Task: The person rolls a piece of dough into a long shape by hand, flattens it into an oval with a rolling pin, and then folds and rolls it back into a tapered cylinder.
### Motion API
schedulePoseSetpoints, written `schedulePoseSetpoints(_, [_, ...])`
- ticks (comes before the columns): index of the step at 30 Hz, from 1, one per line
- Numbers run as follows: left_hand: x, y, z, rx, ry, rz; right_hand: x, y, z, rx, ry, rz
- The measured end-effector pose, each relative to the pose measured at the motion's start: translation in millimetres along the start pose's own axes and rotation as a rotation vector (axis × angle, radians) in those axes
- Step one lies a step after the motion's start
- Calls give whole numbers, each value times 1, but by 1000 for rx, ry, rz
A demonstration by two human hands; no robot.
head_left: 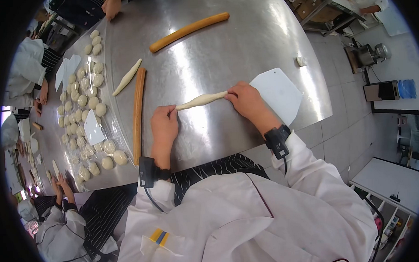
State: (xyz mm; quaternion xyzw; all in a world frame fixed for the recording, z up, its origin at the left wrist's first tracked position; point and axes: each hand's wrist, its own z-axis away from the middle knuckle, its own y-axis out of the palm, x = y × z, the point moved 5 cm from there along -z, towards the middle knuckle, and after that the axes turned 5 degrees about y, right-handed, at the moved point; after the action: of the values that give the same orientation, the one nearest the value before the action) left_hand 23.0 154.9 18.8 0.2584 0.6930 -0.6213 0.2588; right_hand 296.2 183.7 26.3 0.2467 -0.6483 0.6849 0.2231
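A strip of dough (203,100), thick in the middle and thin at its tips, stretches between my two hands above the steel table (196,145). My left hand (165,122) pinches its left tip. At the other tip, the fingers of my right hand (245,100) are closed on the dough. A white dough scraper (278,94) lies just right of my right hand, partly behind the forearm. To the left of my left hand lies a wooden rolling pin (139,116), with a second tapered dough strip (127,77) beyond it.
Many dough balls (83,101) sit under clear plastic at the left, with another white scraper (93,128) on top. A second rolling pin (190,32) lies toward the far side. A small dough piece (301,61) is near the right edge. Co-workers' hands (113,7) (61,184) are around the table.
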Motion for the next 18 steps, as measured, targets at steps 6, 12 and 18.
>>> schedulePoseSetpoints(6, [-4,-4,1,-42,-130,-16,2,3,0,-32,-113,24])
schedulePoseSetpoints(12, [-10,2,-1,40,-169,-15,-3,5,1,-46,-180,-10])
schedulePoseSetpoints(18, [-7,2,8,33,-36,-56,-5,3,3,-44,-241,-36])
